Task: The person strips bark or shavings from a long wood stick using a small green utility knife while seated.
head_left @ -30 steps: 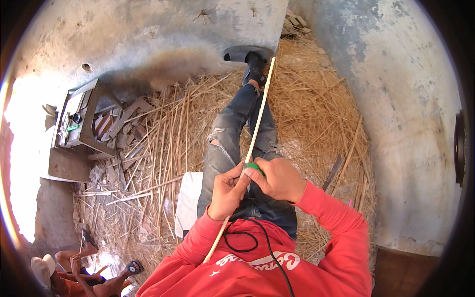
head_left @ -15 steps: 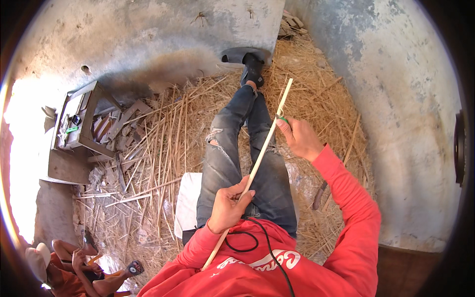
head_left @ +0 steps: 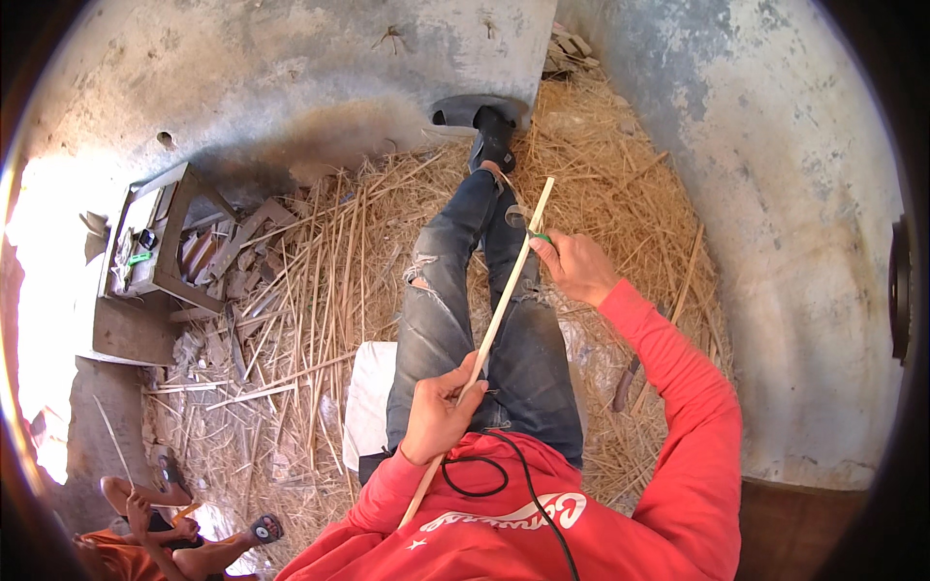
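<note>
A long, pale, peeled wooden stick (head_left: 502, 317) slants over my legs, its lower end lying against my red sweatshirt (head_left: 523, 523). My left hand (head_left: 438, 414) is wrapped around it near my lap. Close to its far end, my right hand (head_left: 584, 272) is closed on a small green-handled tool (head_left: 539, 236) that rests against the stick; its blade is too small to make out. A thin curl of wood shaving (head_left: 516, 215) stands off the stick beside the tool. Beneath are my torn jeans (head_left: 436, 300).
Loose straw and wood strips (head_left: 325, 281) cover the floor. To the left, a wooden frame (head_left: 174, 271) carries small tools, one green. A person (head_left: 155, 533) sits at the lower left, holding a thin stick. A curved-looking wall (head_left: 794, 242) rises on the right; a dark-handled tool (head_left: 625, 382) lies nearby.
The stick's far end has shifted left and toward me, and my right hand has moved slightly left with it. A shaving curl now shows. The other person has leaned lower, partly out of view.
</note>
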A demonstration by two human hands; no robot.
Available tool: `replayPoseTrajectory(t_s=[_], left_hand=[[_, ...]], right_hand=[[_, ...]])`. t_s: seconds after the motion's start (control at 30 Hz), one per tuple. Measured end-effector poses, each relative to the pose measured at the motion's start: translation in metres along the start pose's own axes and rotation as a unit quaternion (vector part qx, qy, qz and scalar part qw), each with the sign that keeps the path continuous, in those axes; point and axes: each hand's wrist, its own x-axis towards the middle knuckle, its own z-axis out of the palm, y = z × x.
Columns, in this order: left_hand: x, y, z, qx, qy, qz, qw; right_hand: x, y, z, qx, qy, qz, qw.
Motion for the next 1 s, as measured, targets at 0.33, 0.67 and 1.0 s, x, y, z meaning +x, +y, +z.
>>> replayPoseTrajectory(t_s=[0.33,0.67,1.0], left_hand=[[0.012,-0.004,-0.015,0.077,0.055,0.031,0.995],[-0.004,-0.005,-0.012,0.052,0.054,0.037,0.996],[0.006,0.005,-0.027,-0.267,-0.029,-0.064,0.961]], right_hand=[[-0.052,-0.080,0.038,-0.041,-0.096,-0.109,0.988],[0.007,-0.013,-0.009,0.065,0.057,0.017,0.996],[-0.068,-0.109,0.031,0.159,-0.105,-0.125,0.974]])
